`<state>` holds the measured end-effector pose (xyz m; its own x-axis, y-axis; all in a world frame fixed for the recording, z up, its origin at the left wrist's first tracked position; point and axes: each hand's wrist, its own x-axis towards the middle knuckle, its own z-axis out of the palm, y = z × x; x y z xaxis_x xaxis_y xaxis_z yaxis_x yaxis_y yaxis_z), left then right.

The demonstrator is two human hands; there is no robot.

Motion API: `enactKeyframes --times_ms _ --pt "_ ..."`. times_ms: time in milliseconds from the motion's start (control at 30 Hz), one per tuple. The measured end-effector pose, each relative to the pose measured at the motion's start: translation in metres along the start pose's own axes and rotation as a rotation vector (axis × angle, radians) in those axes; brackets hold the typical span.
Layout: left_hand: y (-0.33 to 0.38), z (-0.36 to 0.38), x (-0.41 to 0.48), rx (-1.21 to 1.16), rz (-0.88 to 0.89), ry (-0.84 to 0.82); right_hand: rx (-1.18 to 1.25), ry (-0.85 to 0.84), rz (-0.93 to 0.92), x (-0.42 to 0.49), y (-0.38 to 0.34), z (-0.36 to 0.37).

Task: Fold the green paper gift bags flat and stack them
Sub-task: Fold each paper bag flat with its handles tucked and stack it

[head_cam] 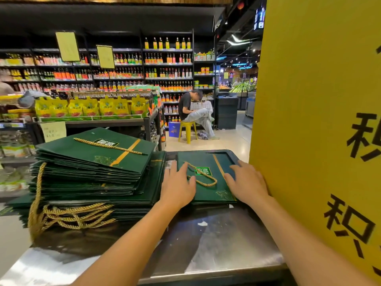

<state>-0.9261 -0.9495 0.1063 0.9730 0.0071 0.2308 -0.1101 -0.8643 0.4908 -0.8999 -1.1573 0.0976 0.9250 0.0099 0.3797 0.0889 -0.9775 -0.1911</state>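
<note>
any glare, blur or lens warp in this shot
Head view: overhead lights glare in patches on the steel counter; the wide lens bows the far shelves and yellow sign; left-edge goods are smeared; the left hand, right hand and green bag are sharp.

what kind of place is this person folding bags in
Most likely a supermarket: shelves of sauce bottles run along the back, yellow pouches stand in a row for sale, and green vegetables lie at far right.

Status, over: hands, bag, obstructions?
Left hand and right hand open, flat on green paper gift bag. Tall stack of folded green bags alongside. Big yellow board crowds right.
</note>
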Motion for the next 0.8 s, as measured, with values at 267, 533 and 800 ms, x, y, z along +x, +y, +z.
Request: enactKeyframes --times_ms 267,533,800 --pt "-0.012 0.041 0.041 0.252 0.101 -0.208 0.053 -0.346 -0.15 0.021 -0.011 0.023" --pt "-0.016 0.046 0.041 0.284 0.121 -0.177 -0.017 -0.385 -0.19 0.018 -0.016 0.02" --pt "0.015 -0.055 -0.03 0.058 0.161 -0.056 -0.057 -0.002 -0.254 -0.008 -0.044 -0.01"
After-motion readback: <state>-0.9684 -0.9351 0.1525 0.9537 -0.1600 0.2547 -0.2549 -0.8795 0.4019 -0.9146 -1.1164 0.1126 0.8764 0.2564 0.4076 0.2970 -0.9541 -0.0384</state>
